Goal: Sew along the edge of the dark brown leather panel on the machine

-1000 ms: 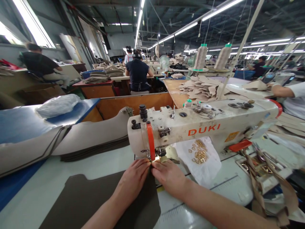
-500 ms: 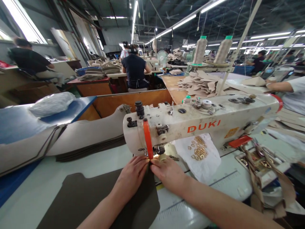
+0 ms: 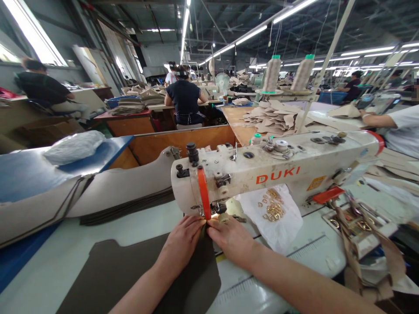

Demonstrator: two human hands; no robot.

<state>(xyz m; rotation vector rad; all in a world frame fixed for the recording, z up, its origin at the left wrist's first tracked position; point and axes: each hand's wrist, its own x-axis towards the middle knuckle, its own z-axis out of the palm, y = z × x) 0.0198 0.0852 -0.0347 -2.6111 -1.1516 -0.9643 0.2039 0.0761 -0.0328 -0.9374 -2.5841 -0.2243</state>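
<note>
From the head camera, my left hand (image 3: 183,244) and my right hand (image 3: 231,240) meet just below the needle area of the DUKI sewing machine (image 3: 275,172), fingertips almost touching each other. Both sets of fingers are closed down in a pinch on the top edge of the dark brown fabric panel (image 3: 131,274), which lies flat on the pale tabletop (image 3: 75,244) and runs back under my forearms toward me. The edge looks slightly raised or folded between my fingertips; whether a second layer is caught there I cannot tell.

I judge the panel to be light, thin and limp, a soft sheet that would sag and wrinkle if lifted by one corner. It seems matte and not slippery, so a light pinch holds. The best place to hold it is where I have it, close to the presser foot on both sides of the seam line, with palms resting on the cloth to keep it flat.

Just right of the machine head, a white cloth (image 3: 278,226) carries small gold metal rings (image 3: 273,207).
</note>
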